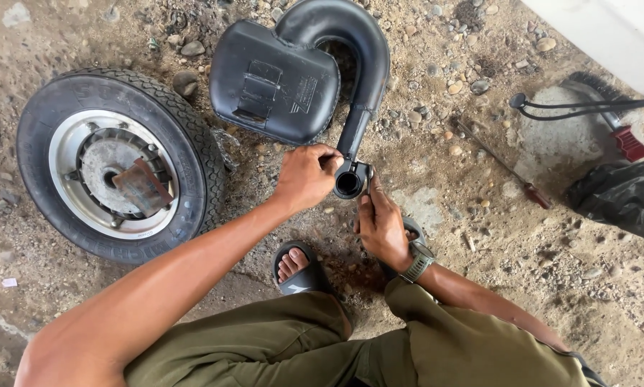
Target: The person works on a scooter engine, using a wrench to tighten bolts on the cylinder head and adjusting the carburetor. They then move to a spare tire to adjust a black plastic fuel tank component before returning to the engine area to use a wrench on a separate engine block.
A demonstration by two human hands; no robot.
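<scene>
Two bare hands working at the open end of a black exhaust pipe [356, 132], low over gravel ground [437, 215]. Left hand [306, 175] closing its fingers around the round mouth of the pipe, gripping it from the left side. Right hand [381, 223] reaching up from below, with fingers pinched at the clamp on the right edge of the same mouth; not possible to tell whether something small is being held between them. Wearing a watch [417, 264] on the right wrist.

Lying flat on the gravel, the pipe curving up and around into a black muffler body [275, 79], which is resting just above the hands. Lying on its side at the left, a scooter wheel [117, 165] with a black tyre and a silver rim, near the muffler but apart from the hands. Resting to the right, a long screwdriver [505, 166] with a red handle, and further right a brush [612, 115] with a red grip and a black bag [619, 197]. Showing under the hands, a foot in a black sandal [297, 269], and olive trousers [379, 347] at the bottom.
</scene>
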